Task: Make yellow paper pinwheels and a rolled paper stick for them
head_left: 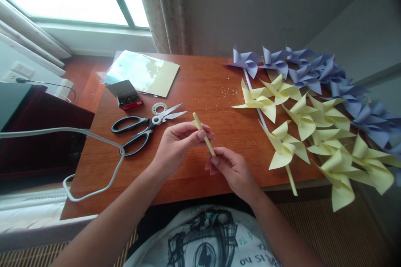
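Between my two hands is a thin rolled tube of yellow paper (209, 145), slanting down to the right above the table. My left hand (183, 139) pinches it near its upper end, thumb on top. Its lower end sits in the fingertips of my right hand (230, 167). To the left of my left hand lie scissors (155, 121) with black and grey handles, blades spread. A roll of clear tape (159, 109) lies just behind them.
Yellow pinwheels (283, 144) and purple pinwheels (246, 61) crowd the table's right side. A small open box (128, 98) and a packet of yellow paper (163, 75) lie back left. A white cable (117, 167) loops over the left edge. Tiny scraps (230, 91) dot the wooden tabletop (200, 75).
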